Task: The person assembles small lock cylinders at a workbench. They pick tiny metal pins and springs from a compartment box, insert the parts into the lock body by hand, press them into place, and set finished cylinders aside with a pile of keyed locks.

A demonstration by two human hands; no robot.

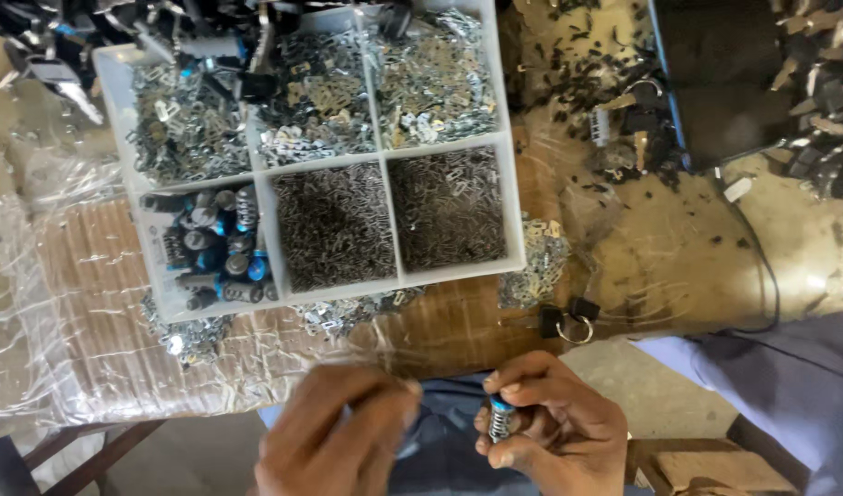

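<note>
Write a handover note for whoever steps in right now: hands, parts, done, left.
Right hand: holds a small lock cylinder with a blue end, upright between fingers and thumb.
Left hand: blurred, close beside the cylinder, fingers pinched; cannot tell if it holds anything.
Parts: white compartment tray on the plastic-covered table; more blue-ended cylinders in its lower left compartment, fine dark pieces in the two lower right ones, silver plates in the upper row. Keys on a ring lie by the table edge.
Done: one cylinder out and in hand.
Left: cylinder not yet set down; many remain in the tray.

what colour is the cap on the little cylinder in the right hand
Blue cap on the cylinder, head view.
</note>
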